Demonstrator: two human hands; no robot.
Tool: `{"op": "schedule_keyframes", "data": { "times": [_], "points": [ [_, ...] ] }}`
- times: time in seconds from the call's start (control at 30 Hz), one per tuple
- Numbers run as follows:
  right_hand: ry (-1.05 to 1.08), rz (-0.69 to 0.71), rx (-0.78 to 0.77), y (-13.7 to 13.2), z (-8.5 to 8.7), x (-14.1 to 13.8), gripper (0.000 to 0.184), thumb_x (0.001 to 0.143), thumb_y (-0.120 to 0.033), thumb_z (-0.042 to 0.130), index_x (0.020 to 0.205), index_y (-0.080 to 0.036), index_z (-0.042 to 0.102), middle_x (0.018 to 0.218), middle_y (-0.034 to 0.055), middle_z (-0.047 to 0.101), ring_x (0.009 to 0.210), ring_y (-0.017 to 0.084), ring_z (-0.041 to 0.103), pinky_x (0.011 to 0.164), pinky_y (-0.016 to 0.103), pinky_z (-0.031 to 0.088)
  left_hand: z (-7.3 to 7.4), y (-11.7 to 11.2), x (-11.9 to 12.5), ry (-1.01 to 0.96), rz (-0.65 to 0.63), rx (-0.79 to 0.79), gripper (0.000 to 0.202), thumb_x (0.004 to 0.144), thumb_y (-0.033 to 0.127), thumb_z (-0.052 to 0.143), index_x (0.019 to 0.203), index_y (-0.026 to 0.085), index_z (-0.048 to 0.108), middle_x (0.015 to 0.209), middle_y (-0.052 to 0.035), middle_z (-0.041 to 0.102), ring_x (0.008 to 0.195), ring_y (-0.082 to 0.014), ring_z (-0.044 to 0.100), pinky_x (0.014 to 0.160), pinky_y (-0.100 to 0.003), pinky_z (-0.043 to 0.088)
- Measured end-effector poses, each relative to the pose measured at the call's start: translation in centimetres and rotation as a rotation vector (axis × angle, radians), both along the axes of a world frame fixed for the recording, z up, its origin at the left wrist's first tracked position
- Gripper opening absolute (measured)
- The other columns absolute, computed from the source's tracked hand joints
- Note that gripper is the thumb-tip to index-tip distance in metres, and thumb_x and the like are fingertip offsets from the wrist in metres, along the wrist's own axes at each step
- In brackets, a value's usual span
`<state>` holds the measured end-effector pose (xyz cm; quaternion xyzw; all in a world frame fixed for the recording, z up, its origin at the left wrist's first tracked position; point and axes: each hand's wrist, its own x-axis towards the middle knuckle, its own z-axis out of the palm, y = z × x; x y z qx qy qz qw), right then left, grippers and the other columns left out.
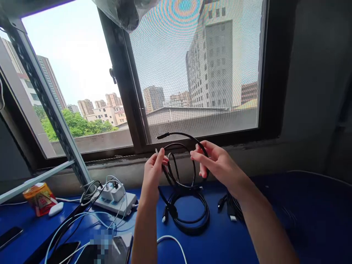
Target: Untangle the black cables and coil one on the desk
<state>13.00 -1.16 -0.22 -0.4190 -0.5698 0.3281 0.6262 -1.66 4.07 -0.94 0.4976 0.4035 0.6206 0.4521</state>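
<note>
The left hand (154, 167) pinches a black cable (189, 136) between thumb and fingers; the right hand (217, 159) has its fingers partly spread and curved about the same cable, and whether they grip it cannot be told. The cable hangs in loops between the hands, its free plug (162, 136) pointing left. Below, on the blue desk (220, 245), lies a black coil (189, 231), with another coil (232, 209) to its right.

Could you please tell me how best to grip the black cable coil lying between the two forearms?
The coil is probably best taken by its near edge, from above on the near side: strands bunch thickly there, whereas loops of the held cable crowd the far edge in this view.
</note>
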Motion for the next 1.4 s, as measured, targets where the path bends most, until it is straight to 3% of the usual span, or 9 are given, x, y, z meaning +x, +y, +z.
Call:
{"op": "schedule_keyframes", "data": {
  "times": [0.2, 0.3, 0.4, 0.63, 0.8, 0.97, 1.17, 1.3, 1.4],
  "points": [
    [0.231, -0.17, 0.087, -1.3, 0.8, 2.5, 0.04, 0.056, -0.054, 0.064, 0.061, -0.019, 0.046, 0.068, -0.0032, 0.054, 0.042, 0.003, 0.041, 0.045, 0.02, 0.036, 1.3, -0.8, -1.6, -0.34, 0.045, -0.117, 0.034, 0.059, 0.037, 0.075, 0.057, 0.016, 0.049, 0.056, 0.0039, 0.054, 0.048, -0.005, 0.049, 0.046, -0.016, 0.037],
    [0.049, -0.155, 0.056, -1.1, 0.5, 3.4, 0.046, 0.06, -0.062, 0.062, 0.056, -0.018, 0.049, 0.064, -0.0013, 0.052, 0.05, 0.007, 0.048, 0.054, 0.023, 0.042, 1.6, -1.2, -1.8, -0.424, 0.006, -0.115, 0.025, 0.068, 0.026, 0.069, 0.06, 0.016, 0.048, 0.057, 0.0039, 0.053, 0.049, -0.0046, 0.051, 0.048, -0.015, 0.04],
    [-0.176, -0.166, 0.047, -0.6, 0.0, 3.3, 0.054, 0.063, -0.072, 0.056, 0.057, -0.019, 0.054, 0.06, 0.001, 0.053, 0.058, 0.012, 0.053, 0.057, 0.024, 0.041, 1.4, -1.1, -1.8, -0.446, 0.058, -0.138, 0.012, 0.075, 0.019, 0.063, 0.068, 0.015, 0.054, 0.065, 0.0012, 0.058, 0.055, -0.0056, 0.055, 0.052, -0.015, 0.044],
    [-0.432, 0.081, 0.084, -0.4, -0.5, 1.7, 0.038, 0.075, -0.056, 0.059, 0.081, -0.02, 0.067, 0.082, 0.0028, 0.066, 0.075, 0.015, 0.059, 0.068, 0.026, 0.045, 1.1, -1.1, -2.1, -0.363, -0.127, -0.185, 0.014, 0.078, 0.027, 0.059, 0.07, 0.016, 0.055, 0.077, -0.0044, 0.064, 0.065, -0.0156, 0.066, 0.065, -0.027, 0.052],
    [-0.559, 0.217, 0.033, -0.9, -0.8, 2.4, 0.018, 0.078, -0.036, 0.06, 0.075, -0.021, 0.069, 0.086, 0.0017, 0.065, 0.08, 0.014, 0.059, 0.073, 0.025, 0.045, 0.7, -1.0, -2.9, -0.256, -0.209, -0.055, 0.033, 0.069, 0.042, 0.066, 0.055, 0.017, 0.049, 0.067, -0.0009, 0.062, 0.059, -0.0119, 0.061, 0.064, -0.024, 0.049],
    [-0.629, 0.141, -0.107, -0.7, -1.2, 3.0, 0.02, 0.079, -0.035, 0.056, 0.074, -0.02, 0.067, 0.073, 0.0016, 0.065, 0.068, 0.015, 0.057, 0.062, 0.026, 0.042, 0.3, -0.7, -2.6, -0.095, -0.194, -0.006, 0.031, 0.072, 0.043, 0.065, 0.058, 0.016, 0.059, 0.073, -0.0032, 0.064, 0.058, -0.0101, 0.057, 0.064, -0.023, 0.045],
    [-0.622, 0.077, -0.125, 0.4, -1.6, 1.6, 0.043, 0.083, -0.054, 0.049, 0.091, -0.017, 0.068, 0.094, 0.0062, 0.068, 0.085, 0.019, 0.06, 0.073, 0.029, 0.044, 0.0, -1.2, -0.7, 0.061, -0.186, 0.085, 0.026, 0.078, 0.04, 0.061, 0.072, 0.016, 0.068, 0.086, -0.0045, 0.066, 0.063, -0.0092, 0.052, 0.066, -0.022, 0.042],
    [-0.655, 0.125, -0.032, 0.3, -1.6, 0.4, 0.03, 0.081, -0.047, 0.056, 0.086, -0.019, 0.066, 0.083, 0.0033, 0.068, 0.072, 0.016, 0.059, 0.062, 0.025, 0.042, 0.1, -2.2, 0.0, 0.101, -0.334, 0.149, 0.028, 0.074, 0.044, 0.065, 0.081, 0.017, 0.069, 0.083, -0.0043, 0.066, 0.072, -0.0132, 0.057, 0.07, -0.024, 0.045],
    [-0.58, 0.024, 0.05, 0.1, -1.3, 0.2, 0.018, 0.082, -0.033, 0.052, 0.085, -0.019, 0.061, 0.077, 0.0016, 0.066, 0.065, 0.013, 0.06, 0.057, 0.023, 0.043, 0.4, -2.8, -0.3, 0.088, -0.428, 0.204, 0.031, 0.074, 0.044, 0.065, 0.089, 0.017, 0.069, 0.095, -0.0073, 0.069, 0.09, -0.0202, 0.062, 0.079, -0.027, 0.046]
  ]
}}
